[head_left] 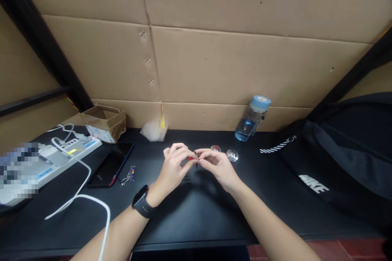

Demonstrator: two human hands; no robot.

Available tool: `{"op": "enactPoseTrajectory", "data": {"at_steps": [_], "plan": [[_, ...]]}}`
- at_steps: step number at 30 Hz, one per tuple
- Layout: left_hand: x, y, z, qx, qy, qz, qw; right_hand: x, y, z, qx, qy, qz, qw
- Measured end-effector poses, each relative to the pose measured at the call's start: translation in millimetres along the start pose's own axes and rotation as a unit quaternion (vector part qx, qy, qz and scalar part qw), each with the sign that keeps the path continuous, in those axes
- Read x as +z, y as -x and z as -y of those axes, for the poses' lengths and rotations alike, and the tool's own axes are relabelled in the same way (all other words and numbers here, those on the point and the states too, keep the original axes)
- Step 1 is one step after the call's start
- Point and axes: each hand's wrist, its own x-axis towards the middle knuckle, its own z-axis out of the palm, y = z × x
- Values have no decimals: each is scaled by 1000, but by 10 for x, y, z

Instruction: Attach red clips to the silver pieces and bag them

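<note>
Hands meet over the middle of a black desk (196,216), fingertips together. The left hand (173,167), with a black watch (142,202) on its wrist, has its fingers curled in and pinches a small red piece (191,158) between thumb and forefinger. The right hand (216,164) is curled the same way, its fingertips closed on a thin dark ring (196,158) held upright just against the red piece; the two parts touch or nearly touch, but they are too small to tell which, or what exactly they are. Both are held a little above the desk, between the two hands.

Just beyond the right hand lie two small clear domes (232,155), one of them with a bit of red in it. Further back on that side a blue bottle (252,119) stands against the cardboard wall (232,65), and a black bag (343,159) fills the far right. Beyond the left hand sits a crumpled clear bag (154,130). Out to the left of the left hand lie a keychain (129,175), a dark phone (110,164), a small cardboard box (104,122) and a white power strip (61,153), whose white cable (92,200) loops past the left forearm.
</note>
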Motion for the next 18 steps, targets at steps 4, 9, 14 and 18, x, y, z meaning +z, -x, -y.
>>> {"op": "enactPoseTrajectory", "data": {"at_steps": [4, 9, 14, 18], "plan": [[-61, -21, -4, 6, 27, -33, 999, -40, 9, 21, -56, 160, -14, 985], [-62, -31, -23, -14, -1, 15, 1000, -34, 43, 82, -133, 342, -20, 930], [17, -7, -12, -20, -40, 60, 997, -28, 51, 77, -151, 378, -18, 913], [68, 8, 21, -25, -52, 79, 995, -48, 56, 112, -163, 396, -27, 903]]}}
